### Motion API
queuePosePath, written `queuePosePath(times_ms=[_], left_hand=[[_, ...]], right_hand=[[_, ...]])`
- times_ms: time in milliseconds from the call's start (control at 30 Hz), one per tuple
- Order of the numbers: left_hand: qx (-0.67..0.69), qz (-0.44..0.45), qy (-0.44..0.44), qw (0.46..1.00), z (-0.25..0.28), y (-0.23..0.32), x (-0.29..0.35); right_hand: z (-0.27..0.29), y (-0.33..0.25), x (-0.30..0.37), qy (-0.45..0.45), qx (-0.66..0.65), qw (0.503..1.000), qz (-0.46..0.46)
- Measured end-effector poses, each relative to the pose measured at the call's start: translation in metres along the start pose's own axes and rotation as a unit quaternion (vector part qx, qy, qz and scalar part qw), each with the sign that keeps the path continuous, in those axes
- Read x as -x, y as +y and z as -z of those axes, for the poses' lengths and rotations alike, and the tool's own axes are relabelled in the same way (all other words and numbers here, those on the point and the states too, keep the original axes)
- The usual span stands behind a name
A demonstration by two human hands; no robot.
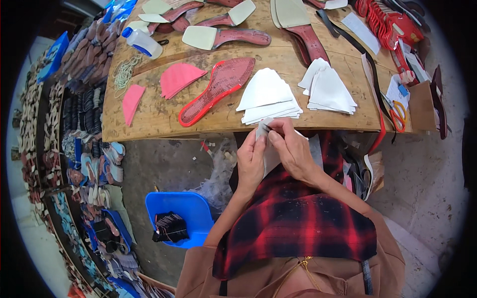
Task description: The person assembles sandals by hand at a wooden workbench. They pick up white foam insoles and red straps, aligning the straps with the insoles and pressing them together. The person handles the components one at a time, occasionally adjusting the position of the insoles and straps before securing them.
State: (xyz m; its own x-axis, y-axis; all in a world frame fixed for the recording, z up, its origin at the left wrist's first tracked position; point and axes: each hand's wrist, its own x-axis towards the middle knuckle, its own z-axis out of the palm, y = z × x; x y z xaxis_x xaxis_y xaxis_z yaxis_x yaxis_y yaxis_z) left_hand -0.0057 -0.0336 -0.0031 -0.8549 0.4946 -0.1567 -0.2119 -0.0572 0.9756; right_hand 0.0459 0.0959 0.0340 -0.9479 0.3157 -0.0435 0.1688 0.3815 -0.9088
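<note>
Just in front of the table's near edge, my left hand (252, 160) pinches a thin white sheet piece (263, 128). My right hand (294, 155) has its thumb and fingers closed on the same piece, beside a small dark part of it. Much of the piece is hidden by my fingers. On the table beyond lie a fanned stack of white curved pieces (271, 92) and a second white stack (330, 89) to its right. Left of these is a red sole-shaped piece with a bright red rim (218, 89), then a pink stack (180, 78) and a single pink piece (132, 102).
Several brown-red insoles with cream ends (243, 37) lie along the far table (164, 121). A blue-capped bottle (143, 42) and tangled string (124, 74) are at left. Orange-handled scissors (397, 116) rest at right. A blue bin (201, 211) stands on the floor; loaded shelves (54, 144) line the left.
</note>
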Motion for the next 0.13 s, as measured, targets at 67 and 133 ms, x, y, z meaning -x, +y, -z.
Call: queuePosePath(times_ms=[67,133], left_hand=[[-0.072,-0.015,0.020,0.997,-0.002,0.005,0.002],[-0.113,-0.018,0.024,0.993,-0.002,0.009,0.004]], right_hand=[[-0.006,0.010,0.001,0.005,-0.013,1.000,0.015],[-0.013,0.017,0.003,0.015,-0.079,0.997,0.019]])
